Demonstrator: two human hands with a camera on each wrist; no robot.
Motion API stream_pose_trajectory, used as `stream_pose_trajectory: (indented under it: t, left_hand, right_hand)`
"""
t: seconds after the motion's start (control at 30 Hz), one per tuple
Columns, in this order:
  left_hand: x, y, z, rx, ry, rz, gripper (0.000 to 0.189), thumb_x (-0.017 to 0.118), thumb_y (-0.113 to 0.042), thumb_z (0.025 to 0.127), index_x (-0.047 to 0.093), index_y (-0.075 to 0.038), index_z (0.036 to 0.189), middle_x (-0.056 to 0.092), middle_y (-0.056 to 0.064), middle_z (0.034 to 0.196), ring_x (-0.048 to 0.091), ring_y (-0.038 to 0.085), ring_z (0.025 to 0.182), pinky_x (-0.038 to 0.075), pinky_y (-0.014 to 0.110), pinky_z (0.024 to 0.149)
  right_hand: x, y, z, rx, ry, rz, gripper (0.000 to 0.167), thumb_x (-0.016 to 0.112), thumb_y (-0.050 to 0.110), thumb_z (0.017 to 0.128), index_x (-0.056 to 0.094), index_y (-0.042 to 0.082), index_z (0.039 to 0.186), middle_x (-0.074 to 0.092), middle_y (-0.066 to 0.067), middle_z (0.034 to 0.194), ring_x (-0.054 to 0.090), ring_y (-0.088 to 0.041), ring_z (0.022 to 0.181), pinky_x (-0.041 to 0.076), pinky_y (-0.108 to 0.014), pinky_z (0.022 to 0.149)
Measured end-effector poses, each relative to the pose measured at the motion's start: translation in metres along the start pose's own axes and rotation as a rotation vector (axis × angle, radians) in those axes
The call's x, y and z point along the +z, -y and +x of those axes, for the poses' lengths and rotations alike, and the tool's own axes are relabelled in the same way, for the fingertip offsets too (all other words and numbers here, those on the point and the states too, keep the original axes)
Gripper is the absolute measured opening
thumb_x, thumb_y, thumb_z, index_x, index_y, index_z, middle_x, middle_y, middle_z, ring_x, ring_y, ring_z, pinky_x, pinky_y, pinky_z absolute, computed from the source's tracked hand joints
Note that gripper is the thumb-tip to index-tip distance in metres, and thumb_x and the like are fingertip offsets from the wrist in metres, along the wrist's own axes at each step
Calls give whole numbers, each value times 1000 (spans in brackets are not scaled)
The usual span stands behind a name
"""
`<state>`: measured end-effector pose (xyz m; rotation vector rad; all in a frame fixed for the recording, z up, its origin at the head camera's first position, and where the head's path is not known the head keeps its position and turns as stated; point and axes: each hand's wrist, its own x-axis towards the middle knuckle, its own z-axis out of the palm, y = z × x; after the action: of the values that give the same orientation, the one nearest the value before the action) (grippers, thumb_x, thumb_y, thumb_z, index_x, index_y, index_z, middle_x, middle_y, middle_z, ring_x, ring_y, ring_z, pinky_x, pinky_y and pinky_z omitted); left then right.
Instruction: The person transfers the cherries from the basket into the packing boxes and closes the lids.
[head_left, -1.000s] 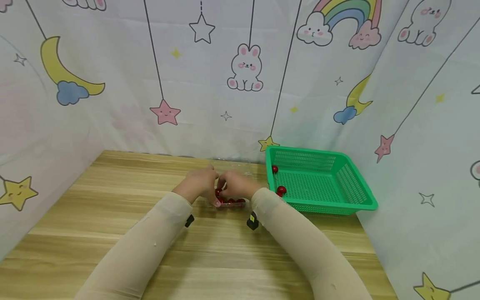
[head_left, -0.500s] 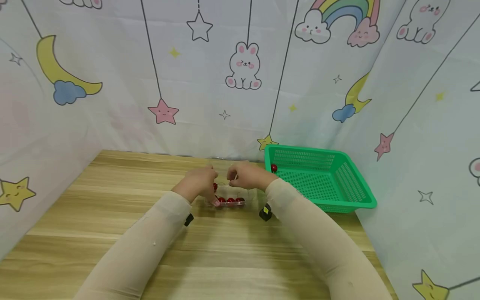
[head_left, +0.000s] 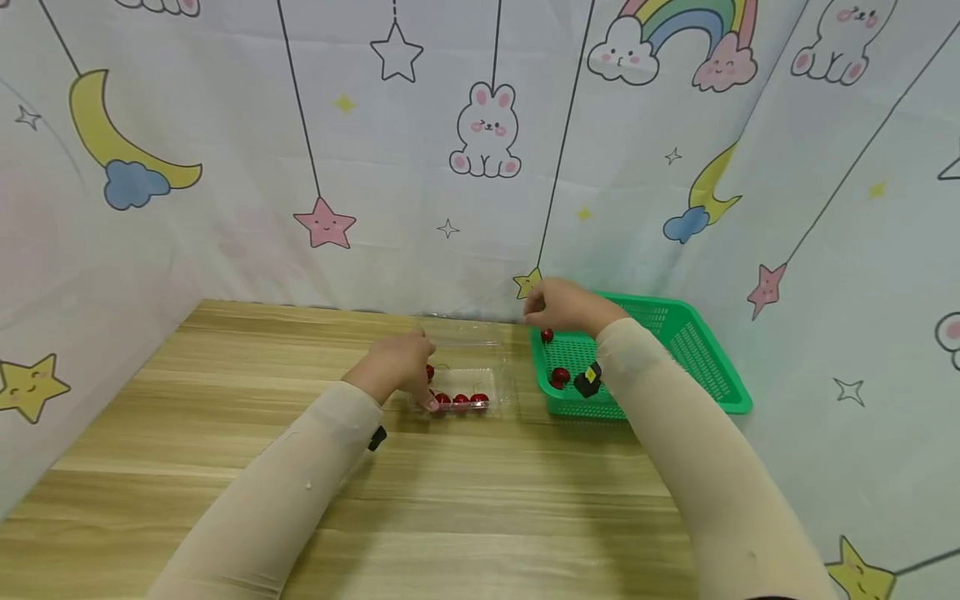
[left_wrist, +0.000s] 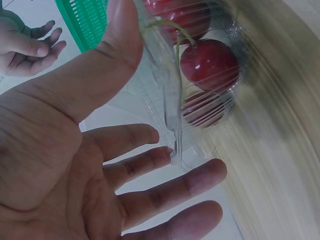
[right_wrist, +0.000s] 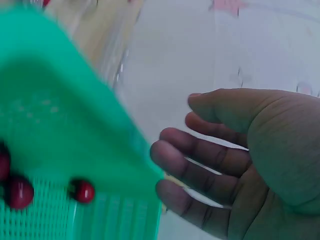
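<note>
Right hand (head_left: 564, 306) — grip released, nothing in it, at far left corner of green basket (head_left: 701, 354). Left hand (head_left: 397, 362) has a loose grip, fingers extended at left side of clear box (head_left: 468, 381). Cherries (left_wrist: 210, 66) in both. Risk: loosely steadied box could skid if a pick drags it — spill onto table (head_left: 465, 517).

Head view: the left hand (head_left: 393, 364) covers the left end of the clear container (head_left: 468, 382) and part of one cherry (head_left: 431, 372). The right sleeve (head_left: 697, 425) hides part of the green basket (head_left: 693, 346); the lower edge crops this sleeve. Left wrist view: the upper edge cuts off the basket and the topmost cherry (left_wrist: 182, 17). Right wrist view: the basket rim is blurred; the left edge crops the leftmost cherry (right_wrist: 4, 162).
</note>
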<state>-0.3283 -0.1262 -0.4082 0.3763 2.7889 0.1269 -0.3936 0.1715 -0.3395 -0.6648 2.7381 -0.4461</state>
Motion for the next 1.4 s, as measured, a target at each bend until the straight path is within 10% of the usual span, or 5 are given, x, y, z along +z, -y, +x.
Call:
stream_pose_trajectory:
  t: [0.23,0.57,1.4]
  left_hand:
    - [-2,-1,-1,5,-1,14,111,102,-54,83,51,-12,172,31,19,187,50,45,162,54,63,122]
    - [0,0,2,7,1,10,111,102,-54,81,52,-12,171,33,19,186,50,44,163,53,63,123]
    - [0,0,0,10,-5,7,109,103,-53,80,55,-11,169,38,19,183,61,44,152,58,62,116]
  right_hand:
    - [-6,-36,1,86,81,24,24,69,16,113,84,4,128,84,-15,118,80,-29,101,67,-54,99]
    - [3,-61,11,234,259,78,31,74,23,111,81,8,137,75,-15,147,77,-38,128,67,-55,105]
    - [36,-80,23,258,438,107,27,88,28,102,81,15,125,73,-11,145,84,-23,110,69,-46,92]
